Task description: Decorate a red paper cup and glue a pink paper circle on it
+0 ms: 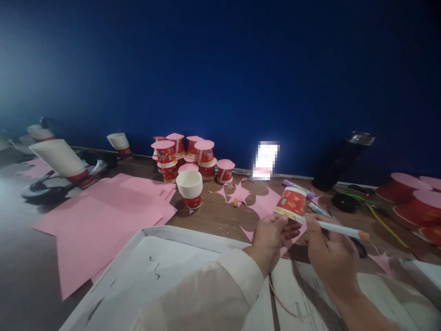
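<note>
My left hand holds a red paper cup near its lower edge, over pink paper scraps. The cup has a yellow star and a yellow band, and it is tilted with its white end up. In my right hand is a white pen with an orange end pointing right; its other end meets the cup's lower edge. A stack of white-rimmed cups stands left of my hands. Behind it, red cups with pink paper discs on top are piled up.
Pink sheets lie at the left beside a white box lid. Scissors and a tilted cup stack are farther left. A black bottle, cables and more red cups stand right. A blurred bright screen is behind.
</note>
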Available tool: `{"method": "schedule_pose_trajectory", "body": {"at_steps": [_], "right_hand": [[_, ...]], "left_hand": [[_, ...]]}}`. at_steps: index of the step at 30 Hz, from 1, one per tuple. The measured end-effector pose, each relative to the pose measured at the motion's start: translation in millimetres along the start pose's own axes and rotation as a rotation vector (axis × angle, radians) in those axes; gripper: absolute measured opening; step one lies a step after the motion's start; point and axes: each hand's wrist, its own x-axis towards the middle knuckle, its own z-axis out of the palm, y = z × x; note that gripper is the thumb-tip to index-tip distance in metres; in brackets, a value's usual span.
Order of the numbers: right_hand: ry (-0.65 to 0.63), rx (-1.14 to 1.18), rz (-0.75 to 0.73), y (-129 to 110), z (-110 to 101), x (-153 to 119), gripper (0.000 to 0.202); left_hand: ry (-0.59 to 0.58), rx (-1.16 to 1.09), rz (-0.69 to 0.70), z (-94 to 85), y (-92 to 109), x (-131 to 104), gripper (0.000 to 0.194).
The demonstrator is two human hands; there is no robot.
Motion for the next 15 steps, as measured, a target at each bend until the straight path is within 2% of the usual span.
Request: {"method": "schedule_pose_trajectory", "body": {"at_steps": [6,15], "right_hand": [[0.002,-0.015,0.009,-5.2,-1.6,1.7,0.043],[0.020,-0.017,-0.027,-0.7,1.9,0.2,0.041]], "left_hand": [[0.002,0.034,-0.003,-0.5,2.3,-0.9,0.034],[0.005,0.003,0.022,-1.3,-1.2,1.7,0.033]]}}
